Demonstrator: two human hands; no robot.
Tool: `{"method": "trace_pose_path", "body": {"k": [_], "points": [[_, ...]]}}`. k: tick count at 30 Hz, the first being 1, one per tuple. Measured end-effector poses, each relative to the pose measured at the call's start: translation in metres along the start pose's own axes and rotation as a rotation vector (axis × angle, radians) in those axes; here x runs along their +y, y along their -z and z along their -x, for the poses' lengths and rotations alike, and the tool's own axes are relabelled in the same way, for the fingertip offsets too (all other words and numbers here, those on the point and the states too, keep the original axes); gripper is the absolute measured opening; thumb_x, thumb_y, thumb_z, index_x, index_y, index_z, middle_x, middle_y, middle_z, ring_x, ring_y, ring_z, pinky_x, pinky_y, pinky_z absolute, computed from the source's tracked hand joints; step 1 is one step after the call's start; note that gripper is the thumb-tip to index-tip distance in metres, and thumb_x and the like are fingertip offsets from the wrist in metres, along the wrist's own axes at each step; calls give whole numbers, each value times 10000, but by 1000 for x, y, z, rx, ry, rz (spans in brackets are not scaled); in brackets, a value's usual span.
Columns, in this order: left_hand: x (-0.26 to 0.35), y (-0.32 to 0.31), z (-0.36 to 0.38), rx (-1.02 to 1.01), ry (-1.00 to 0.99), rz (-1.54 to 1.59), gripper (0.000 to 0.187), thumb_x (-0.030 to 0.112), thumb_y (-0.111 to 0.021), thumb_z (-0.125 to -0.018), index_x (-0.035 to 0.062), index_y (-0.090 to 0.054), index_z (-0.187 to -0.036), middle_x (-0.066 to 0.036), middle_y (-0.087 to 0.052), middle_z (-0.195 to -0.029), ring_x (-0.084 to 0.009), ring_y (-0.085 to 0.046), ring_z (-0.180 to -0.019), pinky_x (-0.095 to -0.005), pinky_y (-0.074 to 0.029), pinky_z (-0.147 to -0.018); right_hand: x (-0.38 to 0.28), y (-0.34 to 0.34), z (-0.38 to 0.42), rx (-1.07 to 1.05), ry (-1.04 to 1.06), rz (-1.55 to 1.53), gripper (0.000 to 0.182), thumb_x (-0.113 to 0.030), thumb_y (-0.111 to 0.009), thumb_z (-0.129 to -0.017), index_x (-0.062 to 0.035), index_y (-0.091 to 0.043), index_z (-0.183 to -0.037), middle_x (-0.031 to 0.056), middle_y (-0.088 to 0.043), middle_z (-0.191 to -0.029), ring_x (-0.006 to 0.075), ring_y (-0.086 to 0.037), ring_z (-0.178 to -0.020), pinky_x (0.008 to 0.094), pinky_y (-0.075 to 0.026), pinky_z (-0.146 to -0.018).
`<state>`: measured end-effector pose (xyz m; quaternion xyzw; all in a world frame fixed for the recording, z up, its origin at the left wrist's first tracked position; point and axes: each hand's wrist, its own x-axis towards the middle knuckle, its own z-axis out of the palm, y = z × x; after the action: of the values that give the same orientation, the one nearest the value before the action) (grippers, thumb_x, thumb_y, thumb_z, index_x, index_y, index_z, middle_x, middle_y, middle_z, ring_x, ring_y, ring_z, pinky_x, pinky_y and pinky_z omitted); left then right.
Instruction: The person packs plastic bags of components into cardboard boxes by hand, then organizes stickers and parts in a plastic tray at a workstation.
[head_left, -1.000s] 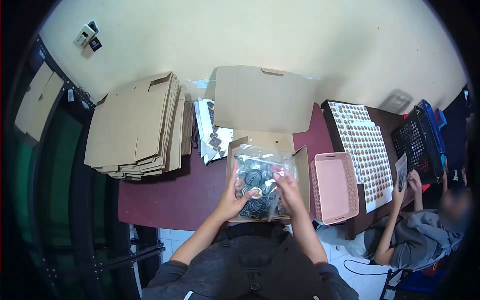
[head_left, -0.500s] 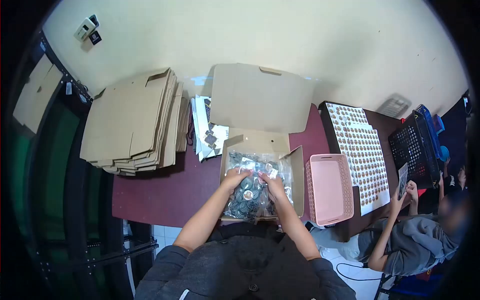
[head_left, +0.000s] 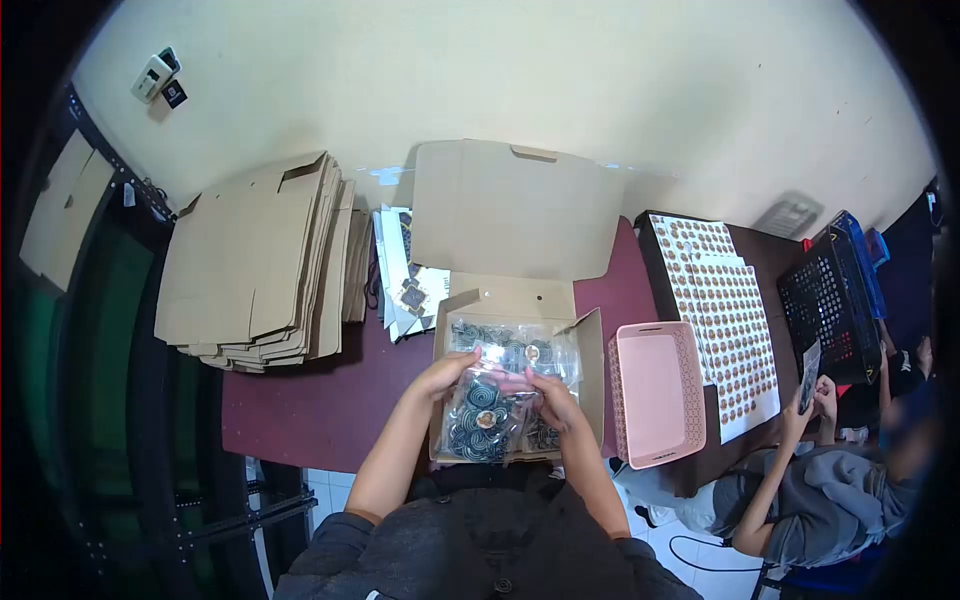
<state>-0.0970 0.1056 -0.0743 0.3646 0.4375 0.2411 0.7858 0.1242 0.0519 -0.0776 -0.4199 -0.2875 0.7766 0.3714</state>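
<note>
Handling the clear bag: dark green coils and a round sticker show in it; it is at the front of the cardboard box, though whether it rests on what lies beneath cannot be told.
Left hand: at the bag's upper left, thumb on top, fingers pinching the plastic and partly hidden.
Right hand: at the bag's right edge, fingers curled and apparently pinching the film; their tips are hard to make out.
Bags in the box: a second clear bag lies behind the held one, with coils and a sticker of its own.
Box lid: raised, leaning back toward the wall.
Bag step: seemingly settling and straightening the held bag within the box.
Bag's next move: would call for keeping it flat, then an even release by both hands.
Left of the box: white printed papers, then stacked flat cardboard on the maroon table.
Right of the box: a pink basket, sticker sheets, a black crate and another person holding a small packet.
</note>
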Motion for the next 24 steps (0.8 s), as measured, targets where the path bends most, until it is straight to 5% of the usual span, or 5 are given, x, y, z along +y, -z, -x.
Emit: {"method": "trace_pose_path", "body": {"k": [4,7,17,21,24], "points": [[14,-12,10,143,-165,-271,427,339,-331,-971,-8,-549,-1091,-76,-619,-998,-152,-565,-908,-284,-418,-826,-11,-15,7,-1,14,-30,392,-285,-428,-936,48,-549,-1103,152,-631,-1018,201,-617,-892,298,-488,-653],[32,-52,40,573,-776,-553,250,170,-370,-938,16,-522,-1063,-129,-563,-1075,-267,-520,-1038,-327,-393,-887,-11,-39,13,266,182,-70,397,-270,-421,-939,55,-522,-1144,153,-625,-1032,196,-609,-912,280,-476,-662],[27,-97,80,139,-897,-590,863,266,-720,-720,13,-221,-1377,-188,-213,-1435,-321,-225,-1328,-386,-217,-1064,5,-102,29,229,836,472,627,-438,-297,-941,43,-297,-1343,225,-272,-1398,298,-253,-1308,362,-219,-1055],[17,-82,77,180,-830,-559,776,138,-711,-719,24,-282,-1356,-181,-297,-1405,-293,-296,-1303,-351,-275,-1039,-2,-80,26,100,840,568,638,-476,-331,-919,4,-337,-1339,227,-274,-1404,318,-281,-1301,370,-260,-1031],[0,-79,74,312,-813,-458,492,16,-618,-757,45,-485,-1229,-168,-507,-1236,-281,-478,-1165,-330,-330,-1002,-17,-56,32,338,780,818,531,-269,-635,-788,-10,-478,-1223,195,-375,-1343,316,-348,-1256,379,-290,-1017]]}}
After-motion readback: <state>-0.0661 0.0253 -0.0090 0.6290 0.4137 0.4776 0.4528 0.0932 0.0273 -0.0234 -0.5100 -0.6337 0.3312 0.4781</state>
